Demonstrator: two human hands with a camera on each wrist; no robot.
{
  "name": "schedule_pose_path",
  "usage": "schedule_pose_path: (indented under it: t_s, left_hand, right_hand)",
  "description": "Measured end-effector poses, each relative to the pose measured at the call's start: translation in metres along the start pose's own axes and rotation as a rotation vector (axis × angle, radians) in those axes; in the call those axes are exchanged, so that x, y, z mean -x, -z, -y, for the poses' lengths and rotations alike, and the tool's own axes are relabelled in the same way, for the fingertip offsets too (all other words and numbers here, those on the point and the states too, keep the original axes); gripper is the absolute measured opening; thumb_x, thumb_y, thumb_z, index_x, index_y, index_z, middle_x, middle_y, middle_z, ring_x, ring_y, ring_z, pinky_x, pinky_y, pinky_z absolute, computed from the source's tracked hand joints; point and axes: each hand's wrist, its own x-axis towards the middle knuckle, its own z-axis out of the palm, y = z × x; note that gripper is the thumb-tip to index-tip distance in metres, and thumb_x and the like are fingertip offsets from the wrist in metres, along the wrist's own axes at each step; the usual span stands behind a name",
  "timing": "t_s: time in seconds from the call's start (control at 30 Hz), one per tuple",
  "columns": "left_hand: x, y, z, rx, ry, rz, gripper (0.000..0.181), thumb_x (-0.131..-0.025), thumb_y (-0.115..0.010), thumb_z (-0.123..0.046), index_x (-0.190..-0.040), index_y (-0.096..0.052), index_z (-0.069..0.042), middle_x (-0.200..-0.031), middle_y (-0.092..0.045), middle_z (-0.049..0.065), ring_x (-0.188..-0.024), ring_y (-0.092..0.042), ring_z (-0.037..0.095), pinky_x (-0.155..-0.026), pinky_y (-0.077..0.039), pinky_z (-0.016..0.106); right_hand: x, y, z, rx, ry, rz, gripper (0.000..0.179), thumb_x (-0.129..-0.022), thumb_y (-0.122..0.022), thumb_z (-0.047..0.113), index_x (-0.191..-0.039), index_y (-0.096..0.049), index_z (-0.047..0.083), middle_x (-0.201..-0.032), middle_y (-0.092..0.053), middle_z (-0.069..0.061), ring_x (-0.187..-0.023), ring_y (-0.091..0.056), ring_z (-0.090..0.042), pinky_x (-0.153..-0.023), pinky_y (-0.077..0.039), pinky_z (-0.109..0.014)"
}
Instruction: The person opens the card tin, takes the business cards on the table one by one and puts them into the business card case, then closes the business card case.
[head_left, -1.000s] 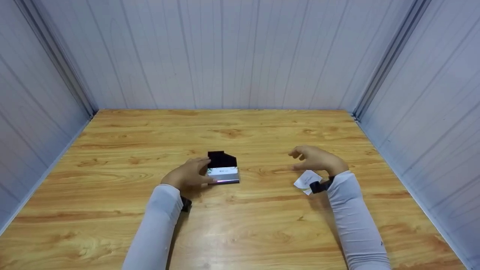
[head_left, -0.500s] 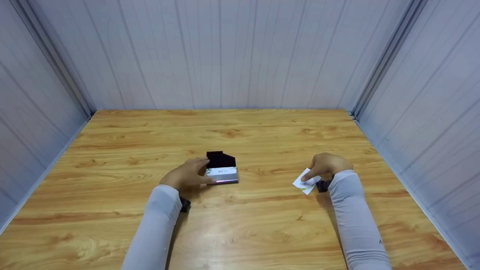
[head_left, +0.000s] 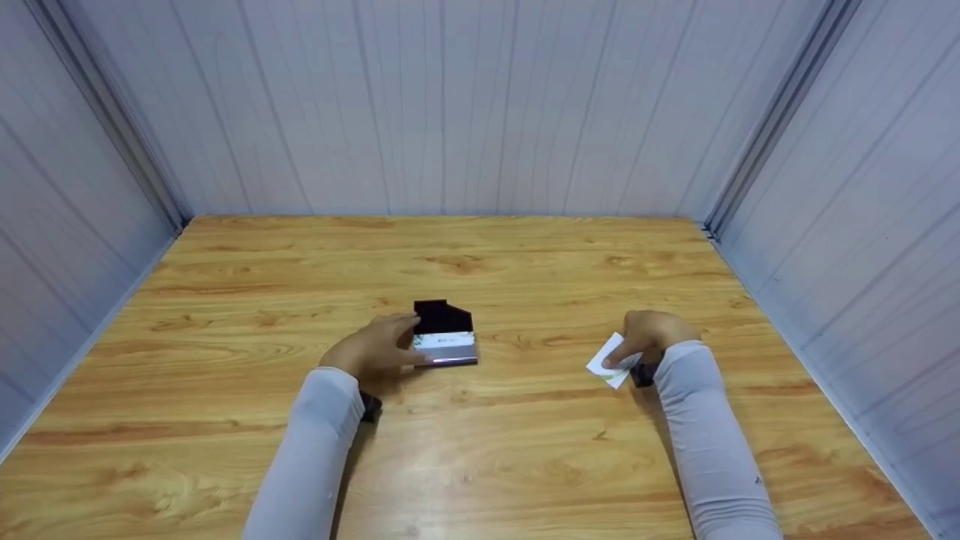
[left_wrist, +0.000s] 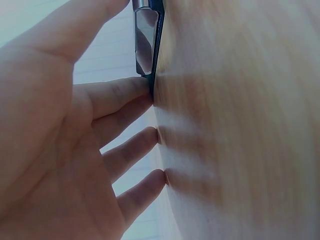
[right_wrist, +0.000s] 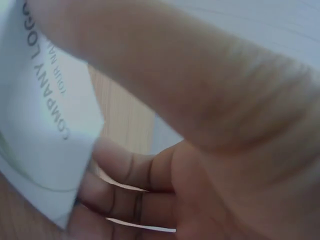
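Observation:
A metal business card case (head_left: pixel 457 352) lies on the table with its black-lined lid (head_left: pixel 441 319) flipped up at the far side. A white printed card shows inside it. My left hand (head_left: pixel 360 349) holds the case at its left side, thumb on the near edge and index finger at the lid. In the left wrist view the other fingers (left_wrist: pixel 142 192) reach down to the tabletop. My right hand (head_left: pixel 652 334) pinches a white business card (head_left: pixel 602 358), thumb on its face. "COMPANY LOGO" reads on the card (right_wrist: pixel 37 145) in the right wrist view; some fingers (right_wrist: pixel 125 200) curl behind it.
The wood-grain table (head_left: pixel 480 450) meets pale panelled walls (head_left: pixel 480 112) at the back and both sides. A black camera strap (head_left: pixel 370 406) sits at the left wrist, another at the right wrist (head_left: pixel 645 373).
My right hand has come back and down onto the business card and now pinches it, slightly raised at the corner. My left hand and the card case have stayed in place.

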Motion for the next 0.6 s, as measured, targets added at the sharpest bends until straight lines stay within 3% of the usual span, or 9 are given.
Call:
schedule_pose_path:
  t_s: [0.17, 0.37, 0.47, 0.6]
  left_hand:
    - [-0.0005, 0.0004, -0.0003, -0.010, 0.003, 0.007, 0.093, -0.092, -0.068, -0.055, -0.161, -0.023, -0.012, -0.165, -0.019, 0.012, -0.151, -0.012, 0.035, -0.118, -0.020, 0.057]
    - [0.0001, 0.0010, -0.0017, -0.013, 0.001, 0.006, 0.092, -0.092, -0.068, -0.054, -0.161, -0.024, -0.012, -0.165, -0.019, 0.013, -0.151, -0.012, 0.036, -0.117, -0.020, 0.058]
    - [0.0002, 0.0006, -0.0016, -0.016, -0.001, 0.005, 0.093, -0.092, -0.068, -0.055, -0.161, -0.024, -0.012, -0.165, -0.020, 0.012, -0.151, -0.013, 0.035, -0.118, -0.019, 0.057]
    - [0.0000, 0.0008, -0.0019, -0.018, -0.004, 0.003, 0.093, -0.092, -0.068, -0.055, -0.161, -0.024, -0.011, -0.164, -0.021, 0.012, -0.151, -0.013, 0.035, -0.118, -0.019, 0.057]
  right_hand:
    - [0.0024, -0.0004, -0.0017, -0.120, 0.023, -0.044, 0.047, -0.082, -0.086, 0.025, -0.105, -0.058, -0.005, -0.099, -0.063, -0.012, -0.082, -0.058, -0.020, -0.072, -0.051, -0.033]
    - [0.0040, -0.0015, -0.0025, -0.228, 0.018, -0.063, 0.056, -0.084, -0.084, 0.018, -0.115, -0.045, -0.007, -0.107, -0.055, -0.020, -0.085, -0.059, -0.024, -0.069, -0.053, -0.033]
    - [0.0045, -0.0006, -0.0028, -0.313, 0.032, -0.050, 0.062, -0.088, -0.080, 0.013, -0.128, -0.038, -0.008, -0.114, -0.051, -0.024, -0.089, -0.064, -0.026, -0.072, -0.058, -0.034]
    - [0.0043, 0.0025, -0.0037, -0.270, 0.093, -0.070, 0.057, -0.093, -0.073, 0.013, -0.138, -0.043, -0.005, -0.117, -0.053, -0.025, -0.092, -0.066, -0.027, -0.075, -0.058, -0.035]
